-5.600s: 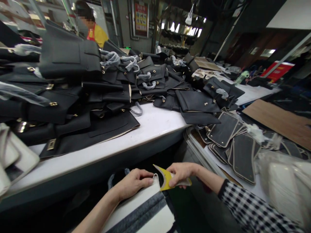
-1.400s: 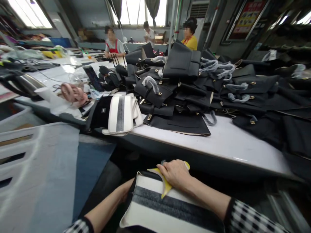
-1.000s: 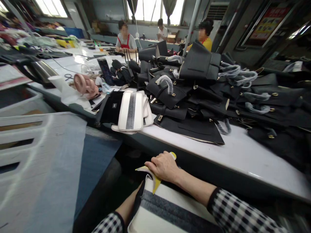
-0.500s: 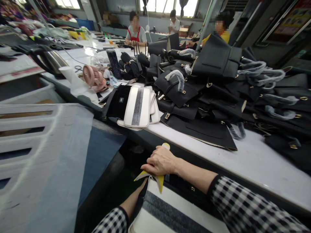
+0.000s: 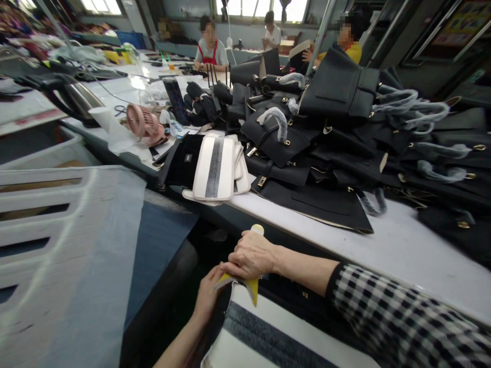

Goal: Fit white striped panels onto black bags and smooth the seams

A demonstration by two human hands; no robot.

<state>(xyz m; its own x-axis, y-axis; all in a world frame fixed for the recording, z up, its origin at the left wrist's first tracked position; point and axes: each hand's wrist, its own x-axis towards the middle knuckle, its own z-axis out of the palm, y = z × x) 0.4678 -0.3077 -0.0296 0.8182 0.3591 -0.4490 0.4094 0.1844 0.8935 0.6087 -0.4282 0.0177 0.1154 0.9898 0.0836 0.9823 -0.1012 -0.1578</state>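
Yellow tool [image 5: 253,290]: lower centre; left hand [image 5: 209,291] raised to its tip since the earlier frame.
White panel [image 5: 268,332]: overlapped by the tool; might scuff should that point tilt.
Right hand [image 5: 253,255]: clenched round the tool.
Left hand: pinch cannot be told.

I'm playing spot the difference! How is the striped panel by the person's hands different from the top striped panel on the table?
The near panel has a yellow tool at its corner; the table panel has none. The near panel runs off the picture's bottom; the table panel shows whole. Both are white with a dark grey stripe.
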